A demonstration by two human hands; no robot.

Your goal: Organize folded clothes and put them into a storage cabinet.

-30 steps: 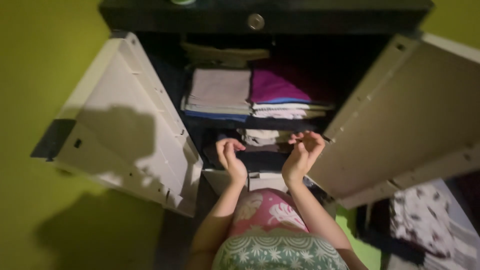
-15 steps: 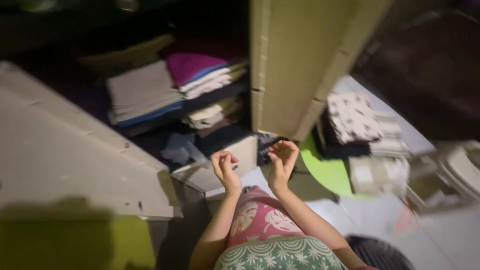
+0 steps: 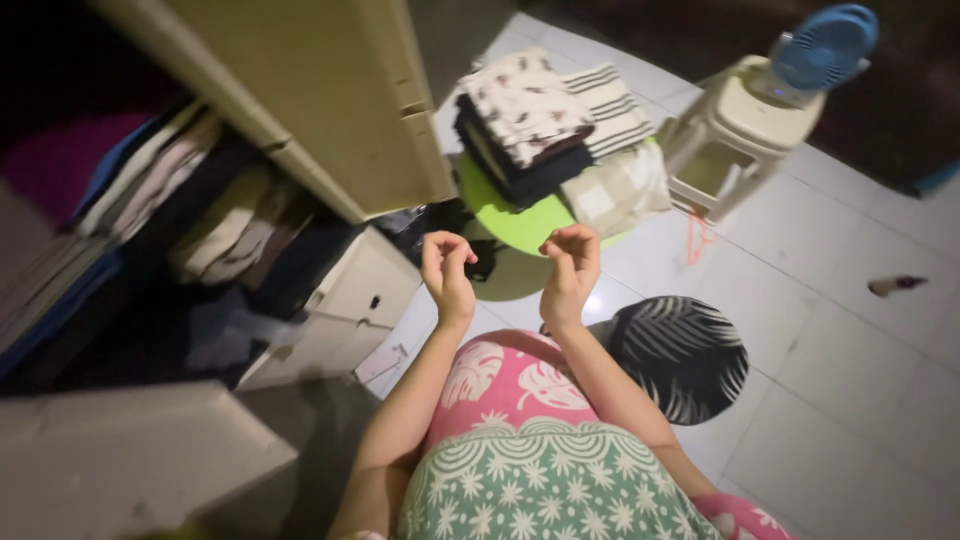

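Note:
My left hand [image 3: 446,268] and my right hand [image 3: 570,262] are raised in front of me, fingers curled loosely, with nothing in either. Beyond them a stack of folded clothes [image 3: 545,128] rests on a round green stool [image 3: 520,226]: a patterned white piece on top, dark ones below, a striped piece and a checked piece beside it. At the left stands an open cabinet [image 3: 340,300] with folded clothes on its shelves [image 3: 215,235]. Its beige door [image 3: 330,110] hangs open above my left hand.
A beige plastic stool [image 3: 735,140] with a small blue fan [image 3: 825,45] on it stands at the upper right. A dark leaf-patterned round cushion [image 3: 680,355] lies on the white tiled floor [image 3: 850,370]. A small dark object [image 3: 895,285] lies further right.
The view has swung right, away from the cabinet shelves towards the stack on the green stool. My hands stay raised and curled, drawn back from the shelves.

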